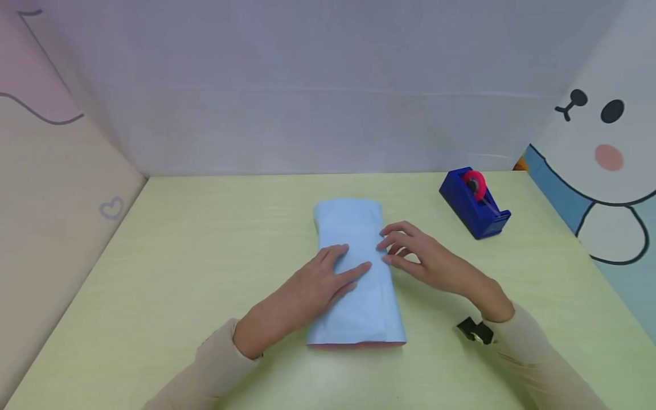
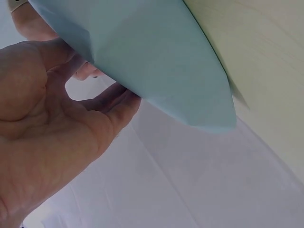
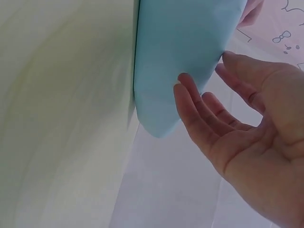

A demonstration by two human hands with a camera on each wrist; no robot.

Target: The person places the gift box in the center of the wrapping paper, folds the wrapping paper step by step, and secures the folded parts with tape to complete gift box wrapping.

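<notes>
A long light-blue paper-wrapped package [image 1: 353,313] lies on the table, its near end showing a thin reddish edge. My left hand [image 1: 318,279] rests on its upper face from the left with the fingers spread. In the left wrist view, the fingers and thumb of the left hand [image 2: 61,109] meet the edge of the blue paper [image 2: 156,66]. At the package's right long edge are the fingertips of my right hand [image 1: 430,256], loosely bent. The right wrist view has the right hand [image 3: 256,128] beside the package's blue side [image 3: 175,52], fingertips right at the paper.
A dark blue tape dispenser [image 1: 468,208] with a pink-red roll core stands at the back right of the pale table [image 1: 220,228]. Behind rises a plain whitish wall [image 1: 318,125], and panels with cartoon drawings flank both sides. A small black object [image 1: 475,330] sits by the right sleeve.
</notes>
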